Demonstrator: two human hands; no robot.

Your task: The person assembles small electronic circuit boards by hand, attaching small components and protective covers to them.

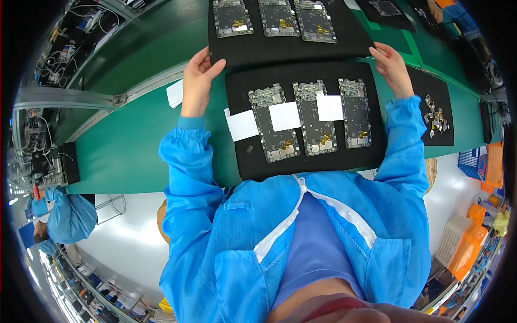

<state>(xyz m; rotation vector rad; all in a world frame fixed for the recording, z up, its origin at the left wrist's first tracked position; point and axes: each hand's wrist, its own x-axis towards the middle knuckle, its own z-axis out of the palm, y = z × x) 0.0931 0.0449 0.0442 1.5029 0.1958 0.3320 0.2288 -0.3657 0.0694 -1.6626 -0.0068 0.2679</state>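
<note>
Here both hands grip the far black tray [291, 51] at its near corners. The left hand [198, 75] has its fingers closed on the left corner, thumb on top. The right hand [392, 67] pinches the right corner in the same way. This tray lies on the green belt [140, 156], just behind a second black tray [307, 161] that is close to the body, and the two edges seem to touch or overlap a little.

The far tray carries three boards [280, 19] in a row. The near tray carries three more boards [315, 124], with white cards [284, 116] lying between them.

I think the tray should move flat and slowly, with equal pull from both hands, because the boards lie loose and could slide. It is better to keep the thumbs at the rim, away from the boards. A small mat with metal parts [437, 121] lies at the right, near the sleeve [401, 140].
</note>
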